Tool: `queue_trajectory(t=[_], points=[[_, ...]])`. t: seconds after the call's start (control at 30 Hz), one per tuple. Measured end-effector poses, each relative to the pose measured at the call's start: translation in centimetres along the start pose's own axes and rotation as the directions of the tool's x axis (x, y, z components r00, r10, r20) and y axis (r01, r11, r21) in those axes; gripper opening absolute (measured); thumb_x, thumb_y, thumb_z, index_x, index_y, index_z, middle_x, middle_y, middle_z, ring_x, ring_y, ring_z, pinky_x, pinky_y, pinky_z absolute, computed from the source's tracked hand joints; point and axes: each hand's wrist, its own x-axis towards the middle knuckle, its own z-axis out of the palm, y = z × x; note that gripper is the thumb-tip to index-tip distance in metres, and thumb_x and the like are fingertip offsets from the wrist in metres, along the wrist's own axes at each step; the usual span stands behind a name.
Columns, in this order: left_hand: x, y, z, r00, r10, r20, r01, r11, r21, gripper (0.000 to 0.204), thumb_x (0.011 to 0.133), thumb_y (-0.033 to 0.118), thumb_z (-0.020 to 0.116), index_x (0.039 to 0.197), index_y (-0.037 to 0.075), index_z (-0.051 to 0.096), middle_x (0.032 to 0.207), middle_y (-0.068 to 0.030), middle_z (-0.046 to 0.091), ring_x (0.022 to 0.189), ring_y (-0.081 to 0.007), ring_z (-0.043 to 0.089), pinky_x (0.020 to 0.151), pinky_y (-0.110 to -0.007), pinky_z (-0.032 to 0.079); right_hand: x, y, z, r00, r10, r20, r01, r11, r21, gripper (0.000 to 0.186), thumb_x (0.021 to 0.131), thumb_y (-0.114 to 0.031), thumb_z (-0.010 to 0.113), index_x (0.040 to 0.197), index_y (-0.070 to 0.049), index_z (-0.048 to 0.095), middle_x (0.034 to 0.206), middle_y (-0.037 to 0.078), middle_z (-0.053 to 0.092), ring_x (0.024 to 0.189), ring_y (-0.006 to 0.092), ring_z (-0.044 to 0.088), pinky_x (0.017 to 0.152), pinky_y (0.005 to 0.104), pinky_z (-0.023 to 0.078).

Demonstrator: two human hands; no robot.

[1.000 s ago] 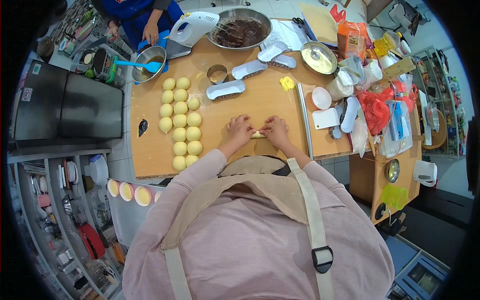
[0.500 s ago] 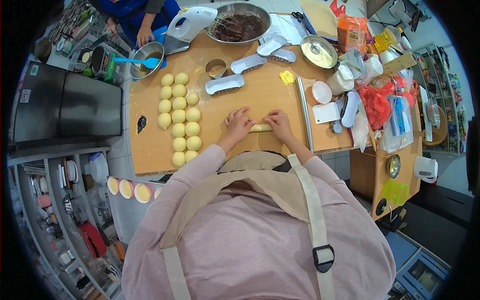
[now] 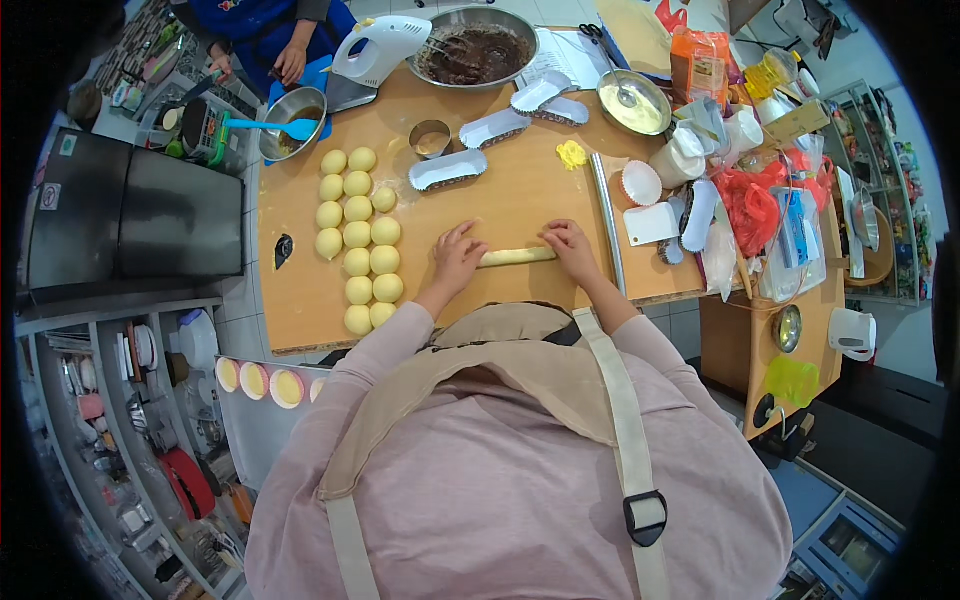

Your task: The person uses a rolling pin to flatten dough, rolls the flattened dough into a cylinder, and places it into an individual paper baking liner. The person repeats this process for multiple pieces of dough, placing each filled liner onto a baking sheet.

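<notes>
A pale dough rope [image 3: 516, 257] lies crosswise on the wooden work table [image 3: 510, 170]. My left hand [image 3: 456, 258] touches its left end, fingers apart and slightly curved. My right hand [image 3: 570, 250] is at the other end, fingertips loosely bent and apart. Left of my hands, rows of several smooth dough balls [image 3: 358, 235] rest on the wood. A metal ring [image 3: 430, 138], white oblong paper cases [image 3: 448, 170] and a yellow blob [image 3: 572, 155] sit beyond my hands. A long metal bar [image 3: 608, 228] lies to the right.
A co-worker in a blue apron [image 3: 265, 30] stands top left beside a bowl with a blue spatula [image 3: 300, 129]. A hand mixer [image 3: 375, 50] rests by a bowl of dark mixture [image 3: 475, 55]. Bags and containers crowd the right. A metal tray [image 3: 260, 430] holds filled cups lower left.
My hands have moved apart, the left one leftward and the right one slightly rightward. The dough between them now shows as a longer rope.
</notes>
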Motion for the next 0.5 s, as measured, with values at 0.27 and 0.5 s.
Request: queue_trajectory(t=[0.27, 0.5], points=[[-0.4, -0.2, -0.8, 0.998, 0.044, 0.043, -0.046, 0.998, 0.036, 0.015, 0.080, 0.023, 0.072, 0.088, 0.010, 0.073, 0.134, -0.0071, 0.055, 0.122, -0.0290, 0.046, 0.103, -0.043, 0.034, -1.3, -0.5, -0.6, 0.998, 0.035, 0.047, -0.029, 0.992, -0.121, 0.017, 0.079, -0.007, 0.075, 0.096, -0.007, 0.075, 0.118, 0.009, 0.054, 0.101, 0.0195, 0.057, 0.083, 0.0281, 0.052], [-1.1, -1.2, -1.2, 0.998, 0.053, -0.037, -0.058, 0.986, -0.157, 0.017, 0.081, 0.019, 0.070, 0.092, 0.006, 0.071, 0.134, -0.0118, 0.055, 0.121, -0.0317, 0.049, 0.101, -0.042, 0.039, -1.3, -0.4, -1.6, 0.999, -0.010, 0.043, 0.012, 0.999, -0.049, 0.016, 0.078, -0.004, 0.075, 0.093, -0.006, 0.074, 0.120, 0.009, 0.053, 0.107, 0.0203, 0.057, 0.083, 0.0265, 0.054]])
